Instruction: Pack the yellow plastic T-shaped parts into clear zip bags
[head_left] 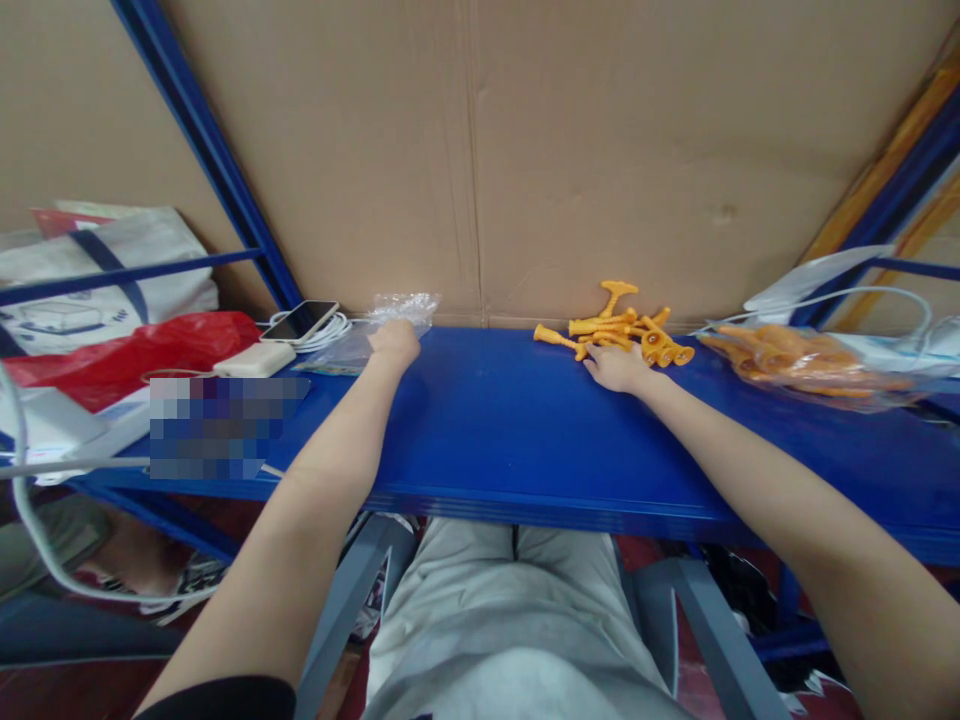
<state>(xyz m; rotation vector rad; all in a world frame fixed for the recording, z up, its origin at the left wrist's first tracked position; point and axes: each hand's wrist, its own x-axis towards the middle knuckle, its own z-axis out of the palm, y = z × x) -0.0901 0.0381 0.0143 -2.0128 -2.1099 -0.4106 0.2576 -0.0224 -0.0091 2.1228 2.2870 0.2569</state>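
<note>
reaching: left hand (pixel 394 343) on clear bags (pixel 390 318), right hand (pixel 616 367) touching orange pegs (pixel 619 330).

Both forearms are bare. A dark sleeve edge (pixel 225 697) shows at the lower left of the frame, and light grey trousers (pixel 510 620) fill the bottom centre.

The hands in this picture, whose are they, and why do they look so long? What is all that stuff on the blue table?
The camera sits on a person's head and looks down, so you see their own two arms stretching out. The left hand rests on a clear plastic bag at the back of the blue table. The right hand touches a little pile of orange plastic pieces. More orange pieces sit in another bag on the right. A phone and a white charger pack lie on the left. Brown cardboard stands behind.
</note>
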